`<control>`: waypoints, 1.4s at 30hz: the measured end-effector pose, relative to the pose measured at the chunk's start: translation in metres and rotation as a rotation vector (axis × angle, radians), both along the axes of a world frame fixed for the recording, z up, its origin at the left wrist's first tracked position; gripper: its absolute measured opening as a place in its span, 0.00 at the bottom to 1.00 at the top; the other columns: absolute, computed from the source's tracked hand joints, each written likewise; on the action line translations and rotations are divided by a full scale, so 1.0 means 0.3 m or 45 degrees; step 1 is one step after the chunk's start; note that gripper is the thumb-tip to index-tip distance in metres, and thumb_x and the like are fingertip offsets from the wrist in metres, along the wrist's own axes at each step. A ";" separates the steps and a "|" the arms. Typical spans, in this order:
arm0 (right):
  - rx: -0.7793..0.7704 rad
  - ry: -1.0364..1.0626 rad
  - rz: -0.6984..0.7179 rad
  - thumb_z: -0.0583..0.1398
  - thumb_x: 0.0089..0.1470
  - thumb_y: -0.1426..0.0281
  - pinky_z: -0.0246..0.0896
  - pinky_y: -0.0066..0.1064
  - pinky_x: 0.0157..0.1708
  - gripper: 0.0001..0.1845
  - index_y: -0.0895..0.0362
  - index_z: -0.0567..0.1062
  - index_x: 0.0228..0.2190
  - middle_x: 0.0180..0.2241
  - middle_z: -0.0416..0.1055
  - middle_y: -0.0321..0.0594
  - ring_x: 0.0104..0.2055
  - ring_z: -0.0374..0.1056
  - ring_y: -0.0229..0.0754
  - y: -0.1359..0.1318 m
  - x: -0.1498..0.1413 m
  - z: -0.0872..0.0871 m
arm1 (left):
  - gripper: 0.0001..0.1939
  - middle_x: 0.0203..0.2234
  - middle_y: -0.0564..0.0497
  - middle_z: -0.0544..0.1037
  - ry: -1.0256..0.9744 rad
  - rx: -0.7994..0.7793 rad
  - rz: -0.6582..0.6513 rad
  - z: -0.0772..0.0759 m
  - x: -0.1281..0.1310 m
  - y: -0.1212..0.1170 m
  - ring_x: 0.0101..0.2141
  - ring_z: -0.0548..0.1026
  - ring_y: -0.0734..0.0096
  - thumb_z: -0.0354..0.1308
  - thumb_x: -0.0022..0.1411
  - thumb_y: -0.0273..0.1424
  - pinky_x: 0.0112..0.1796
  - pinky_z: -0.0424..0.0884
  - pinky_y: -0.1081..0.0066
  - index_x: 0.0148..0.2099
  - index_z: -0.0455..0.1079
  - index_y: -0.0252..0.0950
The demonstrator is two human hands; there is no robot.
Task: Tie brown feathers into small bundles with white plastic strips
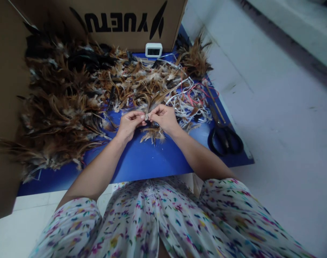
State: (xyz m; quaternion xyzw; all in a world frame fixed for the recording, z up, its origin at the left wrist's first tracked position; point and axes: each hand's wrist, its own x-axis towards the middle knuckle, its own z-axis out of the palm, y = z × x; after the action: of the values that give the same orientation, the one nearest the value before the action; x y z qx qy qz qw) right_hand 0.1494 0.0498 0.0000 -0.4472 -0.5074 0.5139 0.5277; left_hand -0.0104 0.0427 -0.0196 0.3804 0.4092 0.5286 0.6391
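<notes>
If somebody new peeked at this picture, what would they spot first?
Probably the huge heap of brown feathers spilling over the left side and back of the blue table. Next, the big black-handled scissors at the table's right edge, and the upside-down black letters on the cardboard box behind.

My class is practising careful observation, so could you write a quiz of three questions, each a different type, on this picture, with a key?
1. True or false: the black-handled scissors lie on the floor.
2. What stands directly behind the small white device with a dark screen?
A) a glass jar
B) a cardboard box
C) a metal bucket
3. Fill in: the left hand and right hand meet at a small bunch of ____.

Key:
1. False; they are on the blue tabletop.
2. B
3. feathers
</notes>
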 end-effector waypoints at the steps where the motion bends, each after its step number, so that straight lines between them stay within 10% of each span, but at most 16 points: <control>1: 0.006 0.019 0.002 0.68 0.39 0.70 0.64 0.29 0.26 0.09 0.55 0.72 0.19 0.19 0.74 0.31 0.21 0.68 0.33 0.002 0.002 -0.002 | 0.25 0.22 0.55 0.79 0.014 0.006 0.016 0.003 0.001 0.000 0.22 0.76 0.77 0.81 0.35 0.43 0.30 0.79 0.71 0.32 0.78 0.35; 13: -0.009 0.162 -0.016 0.67 0.39 0.74 0.65 0.27 0.26 0.08 0.55 0.72 0.20 0.19 0.74 0.30 0.20 0.69 0.32 0.004 -0.002 -0.015 | 0.13 0.23 0.52 0.80 0.365 0.410 0.039 -0.010 -0.018 0.010 0.22 0.76 0.76 0.75 0.48 0.39 0.29 0.73 0.74 0.33 0.83 0.36; 29: -0.028 0.192 -0.172 0.68 0.37 0.73 0.59 0.26 0.25 0.07 0.55 0.73 0.18 0.18 0.73 0.29 0.20 0.65 0.30 -0.030 -0.034 0.015 | 0.16 0.17 0.54 0.76 0.474 0.265 -0.059 0.015 0.015 -0.034 0.19 0.73 0.75 0.72 0.51 0.42 0.25 0.69 0.74 0.31 0.79 0.34; 42: -0.109 0.077 -0.109 0.64 0.35 0.78 0.59 0.26 0.22 0.07 0.56 0.73 0.16 0.16 0.72 0.29 0.18 0.63 0.30 -0.017 -0.013 0.023 | 0.06 0.26 0.52 0.77 1.180 1.027 0.222 0.028 -0.033 -0.014 0.30 0.73 0.73 0.58 0.65 0.27 0.34 0.68 0.73 0.34 0.74 0.36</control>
State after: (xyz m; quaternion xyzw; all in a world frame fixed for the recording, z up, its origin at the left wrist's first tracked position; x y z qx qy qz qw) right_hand 0.1456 0.0446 0.0069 -0.4748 -0.4492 0.5254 0.5447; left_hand -0.0203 0.0384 -0.0112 0.7470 0.4419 0.4718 0.1554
